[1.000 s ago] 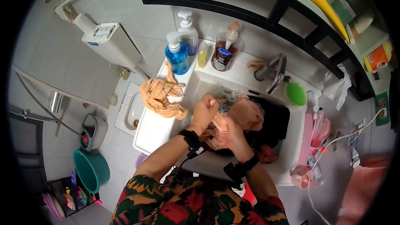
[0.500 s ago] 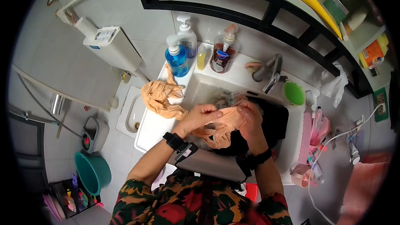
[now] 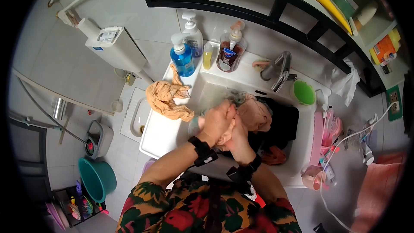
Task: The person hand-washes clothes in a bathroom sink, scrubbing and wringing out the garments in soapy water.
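Note:
Over the white sink (image 3: 299, 164), my left hand (image 3: 217, 121) and my right hand (image 3: 237, 136) are pressed together around a peach cloth (image 3: 225, 138). Most of that cloth is hidden by the fingers. Just right of my hands lies another pinkish cloth (image 3: 255, 114), on top of black fabric (image 3: 282, 123) in the basin. A reddish-orange cloth (image 3: 274, 155) rests near the basin's lower right. On the ledge to the left sits a crumpled orange cloth (image 3: 166, 100).
Behind the basin stand a blue pump bottle (image 3: 182, 59), a white pump bottle (image 3: 192, 36), a dark red soap bottle (image 3: 230, 54) and the faucet (image 3: 281, 72). A green bowl (image 3: 303, 92) is at the right corner. A teal basin (image 3: 98, 180) stands on the floor.
Half a second ago the peach cloth was spread between my hands. My hands have come together and the cloth is bunched between them. The pinkish cloth shows more now.

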A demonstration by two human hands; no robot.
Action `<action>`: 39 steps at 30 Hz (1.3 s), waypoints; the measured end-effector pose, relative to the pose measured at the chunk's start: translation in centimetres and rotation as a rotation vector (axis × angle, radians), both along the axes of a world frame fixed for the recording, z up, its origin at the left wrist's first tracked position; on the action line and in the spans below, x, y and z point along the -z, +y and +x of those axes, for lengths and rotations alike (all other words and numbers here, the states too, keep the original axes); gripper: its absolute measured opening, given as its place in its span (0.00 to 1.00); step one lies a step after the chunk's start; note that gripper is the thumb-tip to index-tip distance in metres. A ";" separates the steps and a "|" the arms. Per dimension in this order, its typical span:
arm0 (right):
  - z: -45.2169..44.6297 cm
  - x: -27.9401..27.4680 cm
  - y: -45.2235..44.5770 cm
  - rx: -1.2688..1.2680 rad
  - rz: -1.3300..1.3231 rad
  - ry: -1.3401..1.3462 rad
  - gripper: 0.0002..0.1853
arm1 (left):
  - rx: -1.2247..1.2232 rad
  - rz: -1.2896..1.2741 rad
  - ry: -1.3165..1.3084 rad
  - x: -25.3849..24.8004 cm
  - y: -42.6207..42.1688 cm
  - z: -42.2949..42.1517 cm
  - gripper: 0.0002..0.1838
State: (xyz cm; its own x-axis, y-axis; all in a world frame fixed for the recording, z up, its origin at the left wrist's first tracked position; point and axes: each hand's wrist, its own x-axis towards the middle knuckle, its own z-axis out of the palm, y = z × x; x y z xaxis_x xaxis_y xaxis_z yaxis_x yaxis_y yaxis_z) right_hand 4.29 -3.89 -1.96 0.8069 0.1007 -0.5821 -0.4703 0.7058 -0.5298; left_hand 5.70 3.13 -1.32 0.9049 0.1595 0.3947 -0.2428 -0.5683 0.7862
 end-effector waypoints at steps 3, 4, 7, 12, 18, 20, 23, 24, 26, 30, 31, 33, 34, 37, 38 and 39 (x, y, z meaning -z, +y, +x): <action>-0.1 2.6 -1.5 -0.085 -0.039 -0.011 0.17 | 0.042 0.013 0.104 0.6 0.3 -0.7 0.11; 0.6 8.8 -3.2 -0.207 0.320 -0.325 0.17 | 0.046 0.013 0.104 0.3 -0.3 -1.3 0.11; -0.5 6.8 -3.3 -0.233 0.356 -0.421 0.17 | 0.231 0.134 -0.112 0.0 -0.7 -2.1 0.08; 0.2 -1.8 -1.2 -0.043 0.058 0.066 0.12 | -0.035 0.029 0.101 1.9 2.5 1.4 0.12; 1.8 -0.5 -3.7 -0.074 0.174 -0.137 0.08 | -0.034 -0.328 0.641 -0.4 4.2 -2.4 0.20; 1.4 -0.8 -3.5 -0.178 0.053 -0.289 0.10 | 0.132 -0.833 0.924 -0.6 2.9 -3.2 0.23; 1.1 -1.4 -3.3 -0.168 -0.053 -0.455 0.15 | 0.156 -1.134 0.847 -1.0 3.1 -2.4 0.14; 1.1 -1.6 -3.6 -0.168 -0.054 -0.456 0.15 | 0.141 -1.189 0.766 -1.3 3.3 -2.0 0.11; 1.6 -2.3 -4.8 -0.154 -0.130 -0.487 0.18 | 0.152 -1.220 0.741 -2.6 4.3 -1.5 0.06; 1.1 -6.1 -5.2 -0.269 -0.467 -0.679 0.12 | 0.221 -0.940 0.617 -5.8 5.3 -1.6 0.07; 1.1 -6.2 -5.5 -0.262 -0.467 -0.683 0.12 | 0.199 -0.742 0.468 -5.6 5.7 -1.5 0.07; 1.1 -6.4 -6.2 -0.464 -0.781 -0.875 0.08 | 0.099 -0.439 0.244 -6.2 5.7 -1.2 0.08; 1.2 -6.4 -6.1 -0.457 -0.781 -0.879 0.08 | 0.104 -0.435 0.239 -6.3 5.4 -1.0 0.08; 1.4 -6.3 -5.4 -0.266 -0.842 -1.107 0.06 | 0.021 -0.374 0.061 -6.0 4.3 -0.5 0.08; 1.2 -6.2 -5.1 -0.228 -0.771 -0.951 0.06 | 0.029 -0.451 0.152 -5.9 3.9 -0.5 0.08; 1.0 -6.0 -4.8 -0.190 -0.699 -0.794 0.07 | 0.037 -0.528 0.245 -5.8 3.3 -0.6 0.09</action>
State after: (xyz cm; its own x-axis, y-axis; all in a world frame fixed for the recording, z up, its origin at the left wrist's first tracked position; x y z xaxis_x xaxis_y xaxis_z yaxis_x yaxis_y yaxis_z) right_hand 5.29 -8.65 4.02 0.9859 0.1126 0.1241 0.1156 0.0796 -0.9901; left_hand 5.07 6.40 4.45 0.9685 0.2440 0.0492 -0.0308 -0.0788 0.9964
